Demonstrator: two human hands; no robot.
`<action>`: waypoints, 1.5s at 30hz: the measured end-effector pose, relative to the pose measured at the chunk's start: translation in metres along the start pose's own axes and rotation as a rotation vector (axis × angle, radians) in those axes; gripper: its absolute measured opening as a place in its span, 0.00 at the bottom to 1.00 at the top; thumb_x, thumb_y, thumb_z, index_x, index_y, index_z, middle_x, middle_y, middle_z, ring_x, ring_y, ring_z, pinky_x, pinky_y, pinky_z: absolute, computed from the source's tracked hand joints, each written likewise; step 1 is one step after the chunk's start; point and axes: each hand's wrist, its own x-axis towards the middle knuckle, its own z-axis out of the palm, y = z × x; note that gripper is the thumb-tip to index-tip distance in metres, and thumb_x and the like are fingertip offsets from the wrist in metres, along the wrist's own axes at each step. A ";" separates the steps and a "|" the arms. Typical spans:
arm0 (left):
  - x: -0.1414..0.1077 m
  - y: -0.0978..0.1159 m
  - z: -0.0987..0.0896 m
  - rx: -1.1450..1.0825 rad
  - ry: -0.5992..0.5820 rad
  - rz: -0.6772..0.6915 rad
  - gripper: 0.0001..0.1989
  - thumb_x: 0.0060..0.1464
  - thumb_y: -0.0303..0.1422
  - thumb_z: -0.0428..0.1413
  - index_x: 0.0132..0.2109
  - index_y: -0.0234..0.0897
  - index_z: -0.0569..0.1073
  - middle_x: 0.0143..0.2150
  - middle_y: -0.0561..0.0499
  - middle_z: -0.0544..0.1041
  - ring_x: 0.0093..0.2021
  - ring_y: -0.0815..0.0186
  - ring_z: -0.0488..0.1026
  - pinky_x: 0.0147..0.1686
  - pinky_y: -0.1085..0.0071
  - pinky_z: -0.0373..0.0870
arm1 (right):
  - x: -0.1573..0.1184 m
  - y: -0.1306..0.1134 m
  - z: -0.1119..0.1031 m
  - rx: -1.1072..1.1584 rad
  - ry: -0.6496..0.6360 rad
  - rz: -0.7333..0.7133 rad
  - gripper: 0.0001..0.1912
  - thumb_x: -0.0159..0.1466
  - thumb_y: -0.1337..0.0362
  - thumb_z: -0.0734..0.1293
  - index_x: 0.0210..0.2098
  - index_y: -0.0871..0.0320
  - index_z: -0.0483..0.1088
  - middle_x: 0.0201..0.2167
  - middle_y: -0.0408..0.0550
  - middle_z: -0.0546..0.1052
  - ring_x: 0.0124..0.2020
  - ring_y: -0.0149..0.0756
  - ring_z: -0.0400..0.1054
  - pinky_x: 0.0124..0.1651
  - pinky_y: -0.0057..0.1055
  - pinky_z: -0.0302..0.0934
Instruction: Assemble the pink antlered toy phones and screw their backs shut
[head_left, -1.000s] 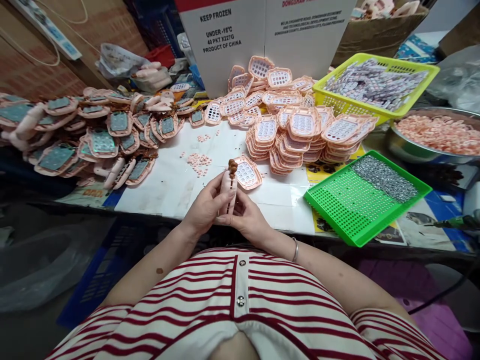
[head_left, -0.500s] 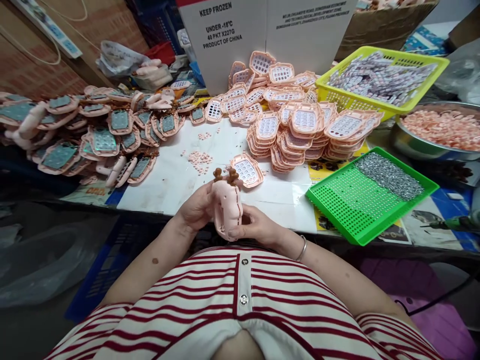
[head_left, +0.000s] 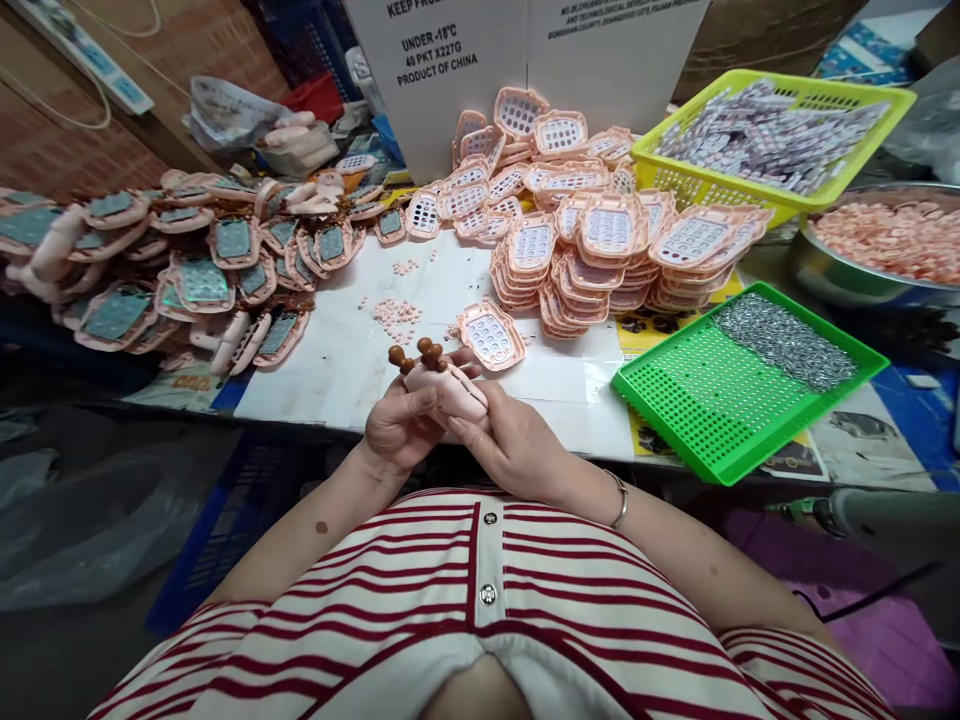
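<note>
Between my two hands, just over the table's front edge, is a pale pink plastic toy casing (head_left: pixel 455 391) with brown antler-like knobs at its top. My left hand (head_left: pixel 400 420) wraps its left side, thumb lying across the front. On the other side, my right hand (head_left: pixel 517 440) presses the lower right of the casing, with the thumb along its near side. A seam runs along the casing's edge. Just beyond my hands lies a single pink panel (head_left: pixel 491 335) with a white keypad-like face. Small pink pieces (head_left: pixel 397 318) are scattered on the white sheet.
Stacked pink panels (head_left: pixel 592 240) stand behind. At left is a heap of casings with grey-green plates (head_left: pixel 199 280). On the right are a green tray (head_left: pixel 675 380) of screws, a yellow basket (head_left: pixel 787 190), a metal bowl (head_left: pixel 840 265) of pink pieces and a power tool (head_left: pixel 862 515).
The casing has been tilted so its antlers lean left and away, and its open underside no longer shows. My right hand has closed further over it. The power tool at right has shifted nearer.
</note>
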 end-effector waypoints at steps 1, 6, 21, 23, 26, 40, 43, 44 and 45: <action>-0.001 0.000 -0.001 -0.007 0.006 0.006 0.20 0.36 0.33 0.71 0.40 0.39 0.81 0.48 0.44 0.82 0.58 0.47 0.74 0.57 0.51 0.71 | 0.000 0.001 -0.001 0.012 0.036 -0.038 0.23 0.71 0.49 0.56 0.56 0.61 0.62 0.47 0.59 0.79 0.45 0.44 0.75 0.46 0.39 0.69; -0.002 -0.003 0.003 -0.032 0.019 0.039 0.17 0.36 0.32 0.72 0.37 0.41 0.81 0.41 0.49 0.83 0.56 0.50 0.75 0.58 0.52 0.70 | -0.003 0.004 -0.001 -0.091 0.139 -0.135 0.22 0.72 0.53 0.55 0.55 0.63 0.64 0.45 0.62 0.80 0.41 0.45 0.76 0.42 0.39 0.69; -0.005 -0.003 0.003 0.028 -0.070 0.102 0.16 0.37 0.37 0.73 0.36 0.45 0.80 0.45 0.52 0.82 0.54 0.53 0.77 0.56 0.54 0.72 | -0.004 0.013 -0.003 -0.396 0.353 -0.441 0.21 0.72 0.57 0.57 0.56 0.66 0.63 0.40 0.60 0.81 0.35 0.44 0.76 0.38 0.39 0.69; -0.004 -0.002 0.004 0.067 -0.091 0.176 0.15 0.37 0.35 0.73 0.34 0.44 0.81 0.45 0.52 0.82 0.53 0.55 0.77 0.54 0.59 0.74 | -0.003 0.011 -0.004 -0.374 0.335 -0.450 0.22 0.72 0.56 0.59 0.57 0.65 0.62 0.43 0.61 0.80 0.39 0.45 0.76 0.40 0.40 0.70; -0.003 -0.002 0.008 0.157 -0.110 0.250 0.14 0.36 0.33 0.73 0.33 0.40 0.81 0.50 0.50 0.80 0.53 0.57 0.77 0.53 0.65 0.74 | 0.000 0.010 -0.008 -0.248 0.284 -0.451 0.21 0.72 0.57 0.59 0.59 0.63 0.62 0.47 0.60 0.79 0.45 0.44 0.75 0.45 0.38 0.70; 0.007 -0.020 0.027 0.668 0.100 0.502 0.19 0.54 0.43 0.64 0.46 0.34 0.81 0.40 0.45 0.83 0.43 0.59 0.79 0.49 0.66 0.73 | -0.006 0.049 0.023 0.768 0.484 0.105 0.19 0.66 0.46 0.65 0.51 0.48 0.68 0.47 0.42 0.76 0.48 0.32 0.70 0.56 0.33 0.66; 0.008 -0.018 0.028 0.686 0.083 0.425 0.22 0.54 0.40 0.65 0.53 0.35 0.78 0.50 0.43 0.82 0.52 0.56 0.77 0.54 0.66 0.70 | 0.001 0.047 0.019 0.883 0.497 0.176 0.20 0.67 0.46 0.63 0.53 0.48 0.66 0.51 0.45 0.76 0.52 0.32 0.71 0.58 0.35 0.67; 0.007 -0.018 0.029 0.702 0.072 0.397 0.23 0.53 0.39 0.65 0.55 0.36 0.77 0.53 0.43 0.81 0.53 0.56 0.76 0.54 0.66 0.70 | 0.004 0.046 0.017 0.906 0.506 0.193 0.20 0.68 0.46 0.62 0.54 0.47 0.65 0.52 0.46 0.76 0.54 0.32 0.71 0.59 0.36 0.67; 0.005 -0.019 0.029 0.726 0.060 0.374 0.23 0.53 0.37 0.65 0.56 0.37 0.77 0.53 0.44 0.81 0.54 0.55 0.76 0.54 0.66 0.69 | 0.006 0.046 0.015 0.907 0.517 0.204 0.20 0.68 0.47 0.61 0.56 0.47 0.64 0.53 0.47 0.76 0.55 0.32 0.71 0.60 0.36 0.67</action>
